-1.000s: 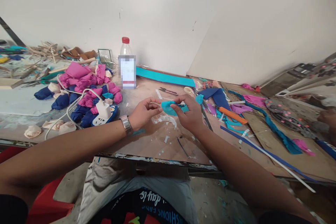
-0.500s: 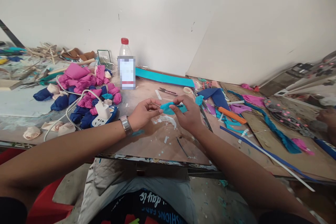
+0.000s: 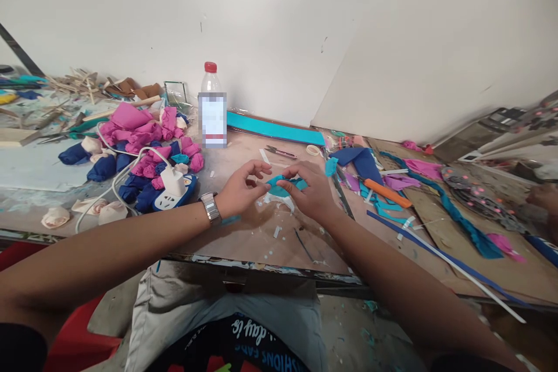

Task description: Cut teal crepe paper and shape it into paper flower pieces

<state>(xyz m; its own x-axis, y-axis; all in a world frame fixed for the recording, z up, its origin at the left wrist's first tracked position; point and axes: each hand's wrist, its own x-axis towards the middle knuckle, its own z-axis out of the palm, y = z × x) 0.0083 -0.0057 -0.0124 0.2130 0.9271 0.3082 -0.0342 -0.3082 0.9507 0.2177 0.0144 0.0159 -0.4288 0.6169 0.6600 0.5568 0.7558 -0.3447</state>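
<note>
A small folded piece of turquoise cloth (image 3: pixel 275 189) is held up between my two hands, over the middle of the worktable. My right hand (image 3: pixel 313 190) pinches it from the right, thumb in front and fingers behind. At its left end is the thumb of my left hand (image 3: pixel 240 190), whose index finger is raised off the cloth; the lower fingers are partly hidden. On the table just below lies a whitish smear of glue or scrap (image 3: pixel 284 203). Behind my hands are small thread snips (image 3: pixel 281 152) and a roll of tape (image 3: pixel 313 150).
On the left, pink and navy cloth rosettes (image 3: pixel 135 125) surround a power strip (image 3: pixel 174 195) with a white plug. A red-capped bottle (image 3: pixel 210 78) stands behind a phone (image 3: pixel 213 122). An orange-handled tool (image 3: pixel 387 193) and cloth strips (image 3: pixel 462 221) lie right. A turquoise band (image 3: pixel 274 129) runs along the wall.
My left index finger has lifted and spread away from the thumb. The right fingers have folded further over the cloth, which now looks narrower. The view has shifted slightly.
</note>
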